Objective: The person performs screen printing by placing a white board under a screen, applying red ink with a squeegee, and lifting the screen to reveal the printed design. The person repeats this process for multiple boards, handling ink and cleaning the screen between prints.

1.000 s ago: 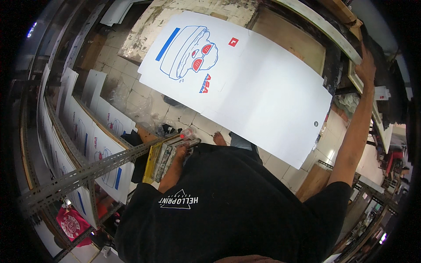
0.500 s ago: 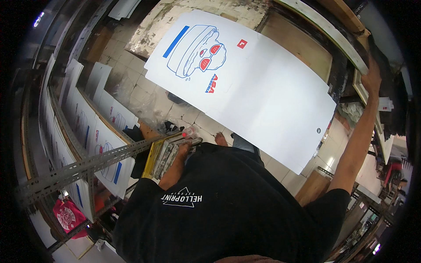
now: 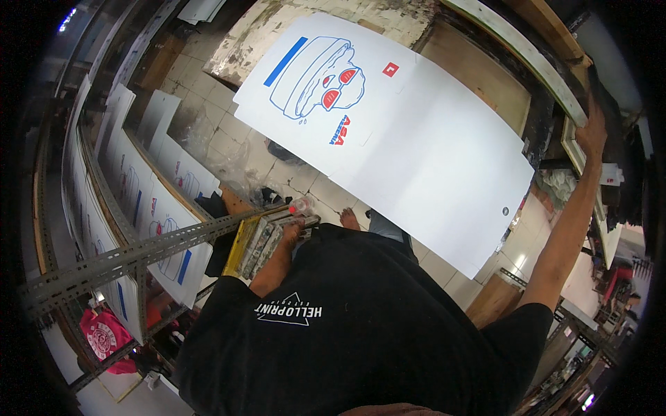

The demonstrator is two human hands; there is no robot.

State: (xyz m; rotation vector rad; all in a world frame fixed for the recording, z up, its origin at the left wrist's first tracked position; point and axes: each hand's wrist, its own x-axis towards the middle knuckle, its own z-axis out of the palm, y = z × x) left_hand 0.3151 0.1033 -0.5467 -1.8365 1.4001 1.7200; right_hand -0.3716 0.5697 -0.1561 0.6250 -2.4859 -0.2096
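Note:
A large white printed sheet with a blue and red cartoon lies over the worn worktable, its near corner reaching toward my body. At the far right my right hand is closed round the end of a long wooden frame; part of its fingers is hidden. My left hand rests low at my left side, at a stack of grey mottled slabs. A clear plastic bottle with a red cap lies just beyond it. The left fingers are too small to read.
A metal rack on the left holds several printed sheets on its shelves. A yellow-edged crate stands beside the slabs. Crumpled clear plastic lies on the tiled floor. A pink bag hangs at lower left.
The view has shifted slightly, so the sheet sits a little farther right in the picture. My right hand has moved slightly down at the frame's end. My left hand stays at the slabs.

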